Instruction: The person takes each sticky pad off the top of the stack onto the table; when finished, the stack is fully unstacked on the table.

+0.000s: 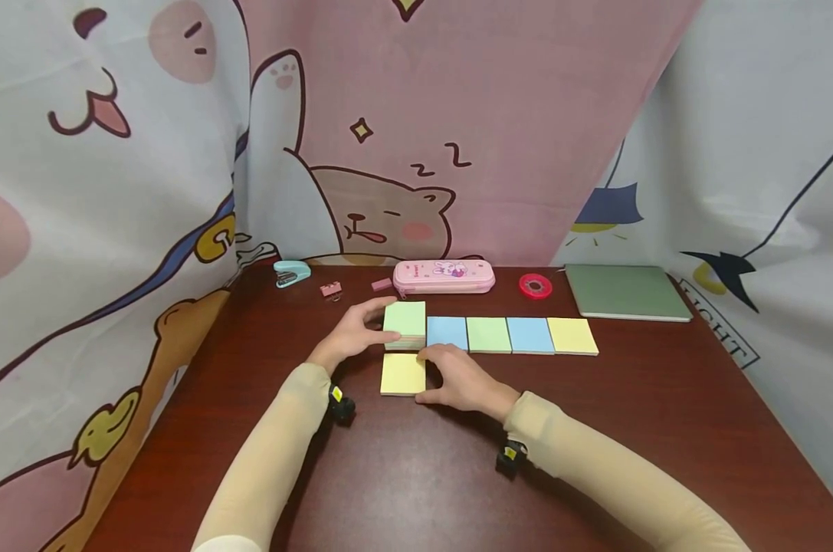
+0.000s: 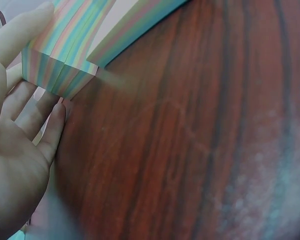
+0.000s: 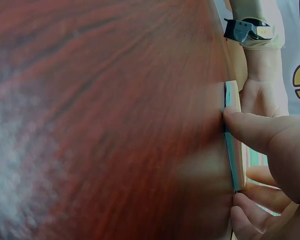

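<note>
My left hand (image 1: 354,331) grips a stack of sticky note pads (image 1: 405,319) with a green pad on top. In the left wrist view its thumb lies along the striped side of the stack (image 2: 57,70), with the fingers on the far side. Just in front of the stack is a yellow sticky note pad (image 1: 401,374), flat on the table. My right hand (image 1: 467,382) pinches this pad at its right side; the right wrist view has the thumb on the near edge and fingers at the opposite edge.
To the right of the stack runs a row of pads: blue (image 1: 447,334), green (image 1: 488,335), blue (image 1: 530,335) and yellow (image 1: 572,336). Behind them lie a stapler (image 1: 292,273), binder clip (image 1: 331,290), pink pencil case (image 1: 444,277), red tape roll (image 1: 536,287) and green notebook (image 1: 626,292).
</note>
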The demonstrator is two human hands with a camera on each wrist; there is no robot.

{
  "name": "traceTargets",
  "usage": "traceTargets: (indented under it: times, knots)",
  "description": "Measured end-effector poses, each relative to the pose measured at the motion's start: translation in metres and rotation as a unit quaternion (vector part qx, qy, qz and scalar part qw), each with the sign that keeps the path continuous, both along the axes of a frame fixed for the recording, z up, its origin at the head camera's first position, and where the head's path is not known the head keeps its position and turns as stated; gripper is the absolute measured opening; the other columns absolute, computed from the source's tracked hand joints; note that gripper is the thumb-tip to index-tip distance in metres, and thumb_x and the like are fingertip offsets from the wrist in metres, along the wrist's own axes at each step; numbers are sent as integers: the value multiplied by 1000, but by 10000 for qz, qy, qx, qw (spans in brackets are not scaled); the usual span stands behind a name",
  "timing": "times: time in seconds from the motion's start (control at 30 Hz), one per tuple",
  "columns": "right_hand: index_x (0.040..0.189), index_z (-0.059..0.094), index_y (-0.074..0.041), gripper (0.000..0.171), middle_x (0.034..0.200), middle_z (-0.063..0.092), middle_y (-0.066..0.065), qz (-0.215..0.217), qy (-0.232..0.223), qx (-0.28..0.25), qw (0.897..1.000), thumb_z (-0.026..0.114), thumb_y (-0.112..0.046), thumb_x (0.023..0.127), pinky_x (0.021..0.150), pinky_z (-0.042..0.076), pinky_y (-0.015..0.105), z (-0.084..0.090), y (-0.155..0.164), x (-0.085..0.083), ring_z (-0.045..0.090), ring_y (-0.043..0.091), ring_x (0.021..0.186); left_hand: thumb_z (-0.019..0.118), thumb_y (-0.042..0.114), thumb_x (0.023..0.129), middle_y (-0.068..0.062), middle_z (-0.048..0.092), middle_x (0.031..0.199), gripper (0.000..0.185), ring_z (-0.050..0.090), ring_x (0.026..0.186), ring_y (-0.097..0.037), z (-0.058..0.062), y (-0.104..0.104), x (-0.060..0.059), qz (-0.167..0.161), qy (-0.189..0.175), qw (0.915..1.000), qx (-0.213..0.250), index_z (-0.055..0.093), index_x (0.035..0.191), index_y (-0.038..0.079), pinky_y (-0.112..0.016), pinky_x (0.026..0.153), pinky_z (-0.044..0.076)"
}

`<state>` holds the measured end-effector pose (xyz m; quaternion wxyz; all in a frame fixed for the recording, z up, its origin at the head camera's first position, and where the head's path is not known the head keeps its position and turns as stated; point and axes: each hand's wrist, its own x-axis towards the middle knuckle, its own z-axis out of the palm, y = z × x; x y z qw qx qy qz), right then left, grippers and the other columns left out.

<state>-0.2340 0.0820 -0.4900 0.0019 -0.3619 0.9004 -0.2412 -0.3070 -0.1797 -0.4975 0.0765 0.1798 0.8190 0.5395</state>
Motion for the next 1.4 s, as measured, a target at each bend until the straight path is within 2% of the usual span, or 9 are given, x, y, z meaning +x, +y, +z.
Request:
traceTargets:
  times: [0.5, 0.6, 0.73, 0.8, 0.9, 0.97, 1.1, 1.17, 1.4]
  knots:
    - [126, 68, -2, 62, 120, 71, 9, 100, -248, -367, 9990, 94, -34, 80, 97, 57, 42, 7, 12, -1, 68, 24, 108, 88, 21, 88, -8, 55, 155, 81, 51, 144, -32, 1, 0, -1, 43, 19, 10000, -15, 48, 157, 8, -51, 116, 45]
    - [125, 69, 0, 56, 118, 73, 12, 70, -121, -584, 9982, 90, -33, 85, 91, 60, 42, 13, 17, -5, 71, 25, 104, 88, 22, 88, -7, 55, 154, 80, 52, 143, -32, 2, 1, -1, 88, 24, 10000, -30, 49, 157, 9, -51, 116, 45]
    - [123, 70, 2, 48, 116, 72, 15, -152, 361, -1006, 9942, 85, -30, 90, 83, 62, 43, 24, 20, -17, 72, 29, 100, 88, 21, 88, -8, 56, 154, 81, 52, 143, -32, 1, 1, -1, 78, 32, 10000, 31, 48, 157, 9, -51, 116, 45]
    - [124, 70, 2, 49, 118, 71, 15, -272, 616, -1123, 9914, 85, -30, 90, 87, 61, 45, 31, 18, -26, 70, 30, 105, 88, 20, 88, -8, 55, 154, 81, 52, 143, -32, 0, 1, -1, 37, 20, 10000, 76, 48, 158, 8, -51, 116, 45]
    - [130, 66, 1, 57, 128, 67, 15, -360, 798, -995, 9912, 86, -32, 89, 102, 55, 47, 40, 12, -40, 63, 31, 120, 87, 19, 89, -8, 55, 155, 81, 51, 144, -32, -2, 0, 0, -39, 2, 9999, 118, 46, 158, 8, -51, 116, 45]
    - [138, 61, 1, 65, 140, 62, 17, -346, 727, -768, 9938, 85, -35, 89, 113, 47, 50, 43, 7, -49, 55, 33, 134, 87, 19, 89, -8, 54, 156, 81, 51, 144, -32, -3, 0, 0, -90, 12, 9999, 139, 46, 158, 7, -51, 116, 45]
    - [150, 50, 4, 80, 157, 47, 25, -247, 393, -354, 9983, 83, -39, 91, 123, 34, 55, 42, -5, -62, 41, 39, 149, 86, 18, 90, -9, 53, 157, 80, 50, 145, -33, -3, -1, 0, -163, 54, 9997, 162, 44, 158, 5, -52, 116, 44]
    - [153, 46, 4, 85, 159, 45, 26, -187, 235, -258, 9992, 83, -40, 91, 123, 33, 55, 40, -9, -67, 39, 40, 151, 85, 17, 91, -10, 53, 156, 81, 50, 145, -33, -3, -1, 0, -189, 22, 9997, 167, 43, 159, 6, -53, 117, 43]
    - [150, 50, 5, 82, 150, 56, 21, -55, 155, -245, 9996, 86, -35, 89, 119, 41, 51, 35, -12, -74, 51, 37, 142, 86, 12, 89, -15, 50, 158, 90, 49, 145, -35, -2, -3, -1, -258, -120, 9994, 205, 35, 162, 6, -51, 120, 41]
